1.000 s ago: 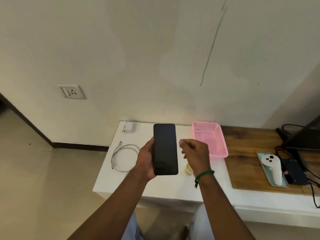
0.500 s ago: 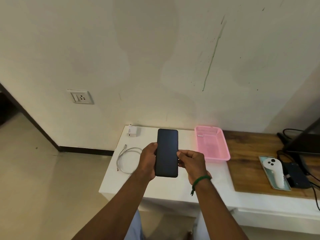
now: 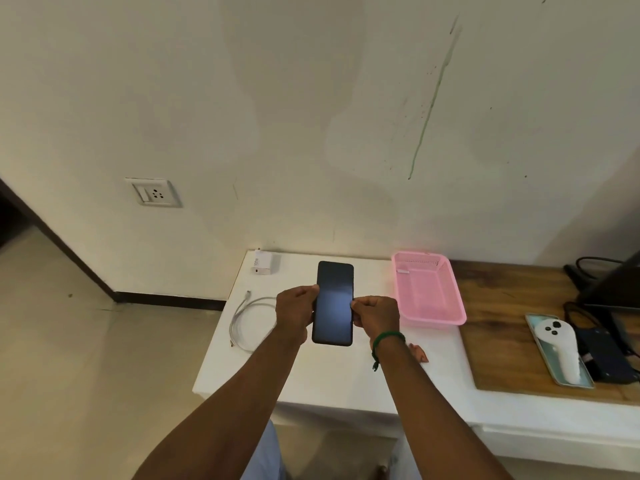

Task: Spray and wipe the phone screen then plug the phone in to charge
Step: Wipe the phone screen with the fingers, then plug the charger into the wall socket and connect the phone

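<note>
A black phone (image 3: 333,303) with a dark screen is held upright above the white table (image 3: 332,375). My left hand (image 3: 296,311) grips its left edge. My right hand (image 3: 375,317), with a green band at the wrist, holds its right edge with curled fingers. A coiled white cable (image 3: 247,318) lies on the table to the left of my hands. The white charger block (image 3: 262,262) sits at the table's back left corner. A wall socket (image 3: 154,192) is on the wall to the left. No spray bottle or cloth shows clearly.
A pink basket (image 3: 427,292) stands right of the phone. A small brownish scrap (image 3: 417,351) lies by my right forearm. On the wooden top (image 3: 502,306) at the right rest a white controller (image 3: 559,344) on a tray, a dark box and black cables.
My right hand has moved from beside the phone onto its right edge. The phone has lowered a little, and the view has shifted down and right.
</note>
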